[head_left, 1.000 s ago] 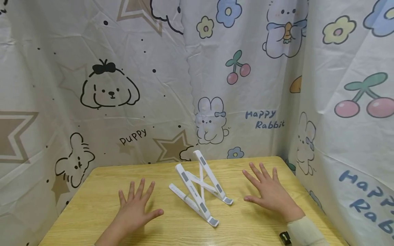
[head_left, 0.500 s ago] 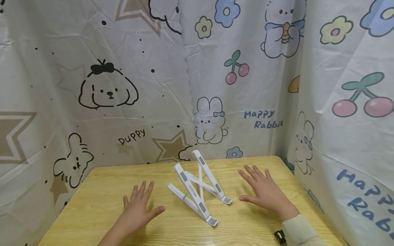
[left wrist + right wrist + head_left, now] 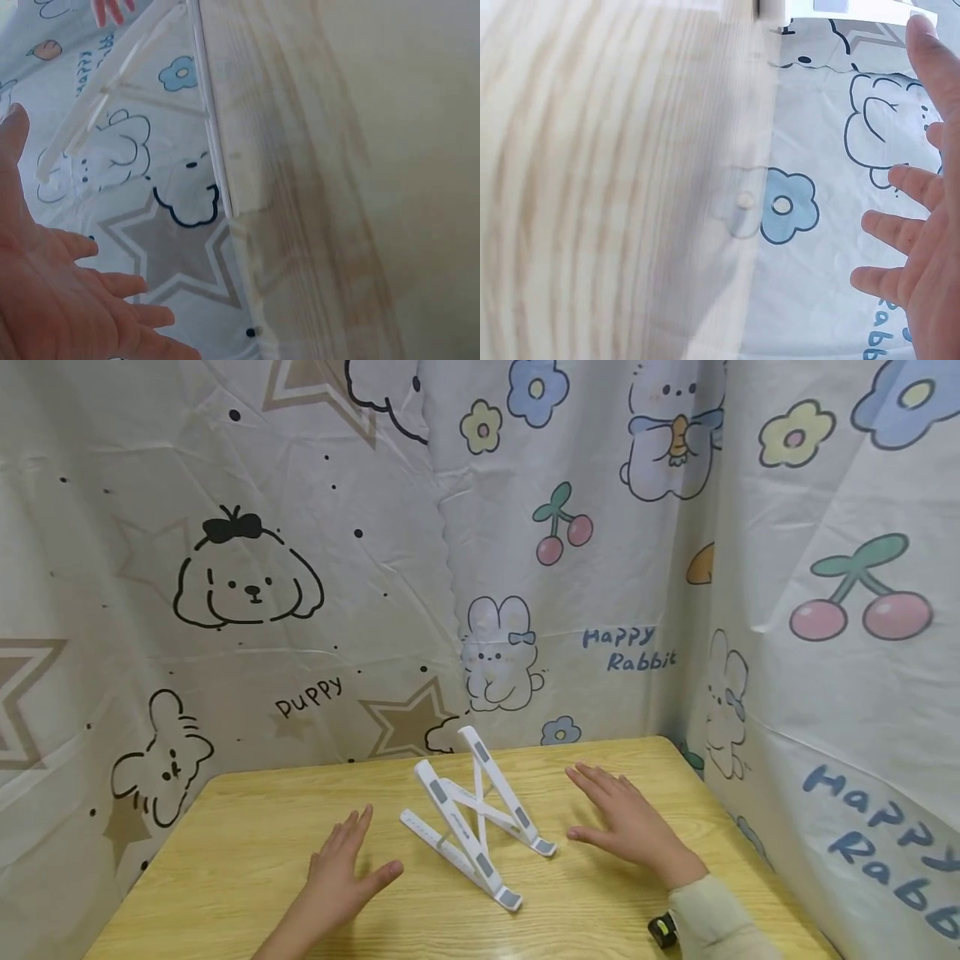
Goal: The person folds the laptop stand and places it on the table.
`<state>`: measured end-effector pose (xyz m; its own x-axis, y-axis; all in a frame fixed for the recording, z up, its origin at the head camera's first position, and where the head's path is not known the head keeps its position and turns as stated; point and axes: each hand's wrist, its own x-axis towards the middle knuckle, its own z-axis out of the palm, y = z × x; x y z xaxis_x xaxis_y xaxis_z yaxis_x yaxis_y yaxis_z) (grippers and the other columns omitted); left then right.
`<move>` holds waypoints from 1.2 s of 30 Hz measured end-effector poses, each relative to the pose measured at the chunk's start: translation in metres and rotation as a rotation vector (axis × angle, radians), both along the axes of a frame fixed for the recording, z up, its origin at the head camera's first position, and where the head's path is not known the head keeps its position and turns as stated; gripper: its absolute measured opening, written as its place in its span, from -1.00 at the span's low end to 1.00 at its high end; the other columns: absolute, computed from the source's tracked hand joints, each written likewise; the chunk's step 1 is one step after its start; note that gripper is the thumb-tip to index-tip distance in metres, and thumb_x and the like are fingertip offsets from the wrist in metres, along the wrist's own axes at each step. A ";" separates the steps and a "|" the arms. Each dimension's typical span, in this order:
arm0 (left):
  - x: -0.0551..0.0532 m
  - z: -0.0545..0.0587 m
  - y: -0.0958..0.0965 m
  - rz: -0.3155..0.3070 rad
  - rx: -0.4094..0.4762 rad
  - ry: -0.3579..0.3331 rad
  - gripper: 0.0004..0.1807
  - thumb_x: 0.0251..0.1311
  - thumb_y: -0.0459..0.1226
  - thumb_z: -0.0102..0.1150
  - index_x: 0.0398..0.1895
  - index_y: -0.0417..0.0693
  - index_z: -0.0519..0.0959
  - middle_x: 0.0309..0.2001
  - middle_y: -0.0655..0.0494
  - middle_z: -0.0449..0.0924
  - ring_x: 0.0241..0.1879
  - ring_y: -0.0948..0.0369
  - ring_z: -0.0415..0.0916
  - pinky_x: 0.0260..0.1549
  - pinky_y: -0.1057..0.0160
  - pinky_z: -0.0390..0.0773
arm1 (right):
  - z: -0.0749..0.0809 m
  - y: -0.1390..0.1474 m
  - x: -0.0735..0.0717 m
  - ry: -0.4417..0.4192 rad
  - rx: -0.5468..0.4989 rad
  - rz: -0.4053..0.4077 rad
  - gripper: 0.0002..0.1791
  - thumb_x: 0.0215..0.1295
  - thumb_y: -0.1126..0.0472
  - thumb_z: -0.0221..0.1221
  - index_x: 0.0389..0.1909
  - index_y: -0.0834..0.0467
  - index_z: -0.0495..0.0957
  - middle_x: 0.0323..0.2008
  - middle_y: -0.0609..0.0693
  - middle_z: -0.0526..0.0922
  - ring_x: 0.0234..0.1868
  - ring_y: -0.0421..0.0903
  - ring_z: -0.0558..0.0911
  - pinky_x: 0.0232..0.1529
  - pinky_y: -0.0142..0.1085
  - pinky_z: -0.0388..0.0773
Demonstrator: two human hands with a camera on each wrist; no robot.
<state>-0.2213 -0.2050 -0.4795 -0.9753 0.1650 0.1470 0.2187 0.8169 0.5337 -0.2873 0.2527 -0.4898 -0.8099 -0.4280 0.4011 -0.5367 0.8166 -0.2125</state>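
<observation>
A white folding laptop stand [image 3: 461, 827] with grey pads stands unfolded on the wooden table, its two slanted arms joined by crossed bars. To its left my left hand [image 3: 337, 872] hovers with the fingers extended and the thumb pointing at the stand, touching nothing. On the other side my right hand [image 3: 626, 822] is held likewise, its palm facing the stand and a gap between them. The left wrist view shows the left hand [image 3: 67, 300] spread, with the stand [image 3: 112, 82] beyond it. At the top of the right wrist view, part of the stand [image 3: 862, 10] appears near the thumb.
The yellow wood-grain table [image 3: 247, 827] lies below both hands. A cartoon-printed curtain [image 3: 390, 610] hangs behind it and along the right side. Beside the right sleeve is a small black object [image 3: 663, 931], perhaps strapped to the wrist.
Both hands have turned their palms inward and moved slightly closer to the stand, fingers now less spread. The head view has shifted a little to the right. The stand looks unmoved on the table.
</observation>
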 end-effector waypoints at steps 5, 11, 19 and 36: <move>0.004 0.001 0.002 0.028 0.069 -0.031 0.09 0.30 0.29 0.16 0.66 -0.09 -0.05 0.60 -0.39 -0.15 0.53 -0.48 -0.23 0.26 -0.66 0.00 | 0.000 -0.015 -0.005 -0.020 -0.082 0.021 -0.01 0.25 -0.32 0.32 0.60 -0.06 0.17 0.52 0.04 0.33 0.48 0.14 0.37 0.43 0.25 0.29; 0.007 -0.002 0.012 0.067 0.186 -0.039 0.07 0.30 0.25 0.21 0.64 -0.14 0.01 0.59 -0.38 -0.08 0.53 -0.42 -0.10 0.28 -0.57 0.18 | 0.001 -0.030 -0.008 -0.058 -0.144 0.002 -0.06 0.27 -0.26 0.34 0.59 -0.07 0.19 0.50 -0.01 0.36 0.47 0.12 0.38 0.42 0.20 0.34; 0.013 -0.006 0.028 0.120 0.271 -0.052 0.12 0.21 0.29 0.27 0.62 -0.14 0.05 0.56 -0.37 0.03 0.50 -0.41 0.02 0.31 -0.51 0.22 | -0.003 -0.043 -0.011 -0.145 -0.194 -0.018 -0.07 0.30 -0.34 0.25 0.60 -0.12 0.17 0.51 0.00 0.35 0.49 0.13 0.35 0.43 0.19 0.34; 0.016 -0.010 0.061 0.189 0.452 -0.039 0.00 0.18 0.22 0.36 0.50 -0.18 0.25 0.40 -0.25 0.37 0.35 -0.27 0.35 0.19 -0.34 0.49 | -0.005 -0.057 -0.023 -0.303 -0.383 0.049 -0.25 0.42 -0.11 0.26 0.55 -0.10 0.25 0.37 0.00 0.52 0.34 0.09 0.52 0.34 0.16 0.46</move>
